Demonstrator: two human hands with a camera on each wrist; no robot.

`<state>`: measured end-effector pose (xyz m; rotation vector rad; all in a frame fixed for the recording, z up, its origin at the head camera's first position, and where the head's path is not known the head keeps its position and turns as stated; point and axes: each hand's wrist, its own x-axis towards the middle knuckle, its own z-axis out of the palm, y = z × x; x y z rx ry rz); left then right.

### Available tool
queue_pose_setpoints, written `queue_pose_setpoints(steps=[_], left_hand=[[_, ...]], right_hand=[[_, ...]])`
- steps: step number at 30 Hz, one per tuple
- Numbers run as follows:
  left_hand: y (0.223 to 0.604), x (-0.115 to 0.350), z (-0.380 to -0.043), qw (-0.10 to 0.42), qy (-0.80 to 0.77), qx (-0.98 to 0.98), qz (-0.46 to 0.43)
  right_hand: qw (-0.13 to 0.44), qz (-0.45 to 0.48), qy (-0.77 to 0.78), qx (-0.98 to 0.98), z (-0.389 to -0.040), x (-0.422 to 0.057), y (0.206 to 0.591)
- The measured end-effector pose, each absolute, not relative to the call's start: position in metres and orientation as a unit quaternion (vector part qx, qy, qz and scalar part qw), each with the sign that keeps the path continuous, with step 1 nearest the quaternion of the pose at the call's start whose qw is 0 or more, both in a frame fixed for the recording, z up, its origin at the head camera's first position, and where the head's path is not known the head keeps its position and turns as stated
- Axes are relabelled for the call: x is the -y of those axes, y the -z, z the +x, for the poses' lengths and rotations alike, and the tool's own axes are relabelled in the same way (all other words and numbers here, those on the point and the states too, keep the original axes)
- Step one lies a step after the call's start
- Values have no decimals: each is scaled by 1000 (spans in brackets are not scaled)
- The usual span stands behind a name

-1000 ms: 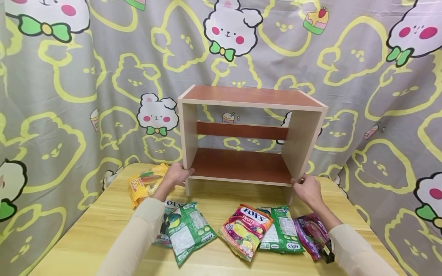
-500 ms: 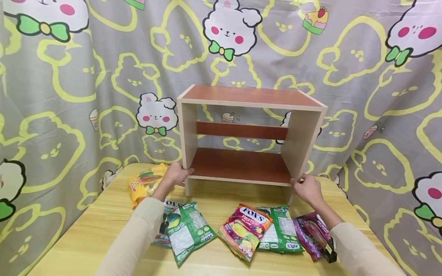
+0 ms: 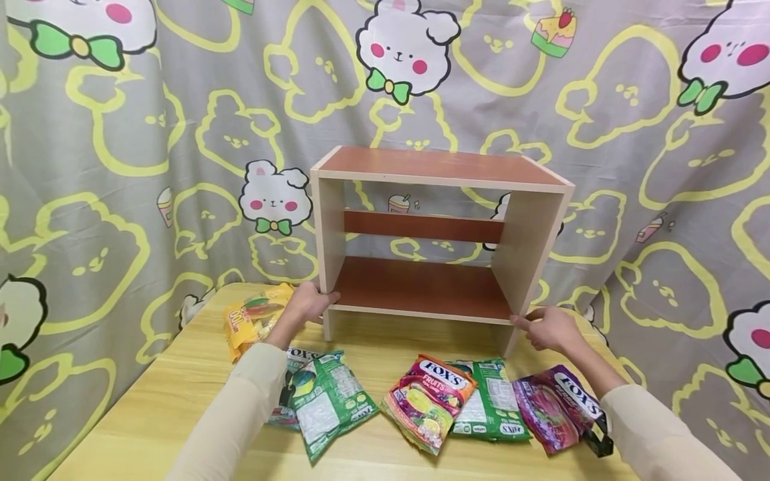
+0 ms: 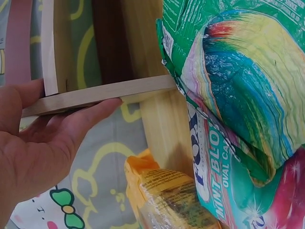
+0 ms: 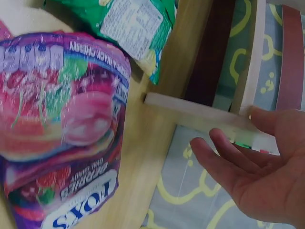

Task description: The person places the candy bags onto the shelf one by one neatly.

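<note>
A small shelf unit (image 3: 424, 287) with red-brown boards and pale side panels stands on the table. My left hand (image 3: 309, 304) holds its left panel low down, thumb at the inner corner by the lower board and fingers along the outer face. At the opposite side, my right hand (image 3: 550, 327) has its thumb at the panel's front edge. In the right wrist view, those fingers (image 5: 226, 171) are spread loosely, with a gap between them and the panel. A purple berries candy bag (image 3: 556, 407) lies below the right hand.
A red-orange fruits candy bag (image 3: 428, 404) overlaps a green bag (image 3: 490, 401) in front of the shelf. Another green bag (image 3: 333, 401) lies over a mint bag (image 4: 205, 157). A yellow bag (image 3: 255, 317) lies at the left. A patterned curtain (image 3: 228, 80) hangs behind the table (image 3: 162, 394).
My right hand has loosened from the right panel and shifted slightly right, its forearm moving outward and uncovering more of the purple bag. The left hand and shelf unit stay in place.
</note>
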<state>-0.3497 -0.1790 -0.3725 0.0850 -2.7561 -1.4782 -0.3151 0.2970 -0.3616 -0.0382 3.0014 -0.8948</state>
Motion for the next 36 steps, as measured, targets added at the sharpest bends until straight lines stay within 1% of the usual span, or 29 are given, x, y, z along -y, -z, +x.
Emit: queue_pose_setpoints(steps=[4,9,12,21,27,31,36], left_hand=[[372,179,-351,10,471,882,25],[372,179,-352,10,468,883,25],[371,179,-352,8,470,882,26],[371,181,-353,8,471,882,27],[370,181,-352,7,467,884,28],[369,180,-352,5,471,882,25],[368,181,-352,4,471,882,28]], right_hand=[[3,-14,262,-965,-312,-309,360],[34,-7,226,-973,-308,-329,363],[69,0,216,-974,-305,-340,369],[191,79,212,-955,-300,-368,377],[286,151,189,-927,-298,-377,382],[334,194,185,-904,-295,-378,385],[362,222,188,-886,-291,-377,389]])
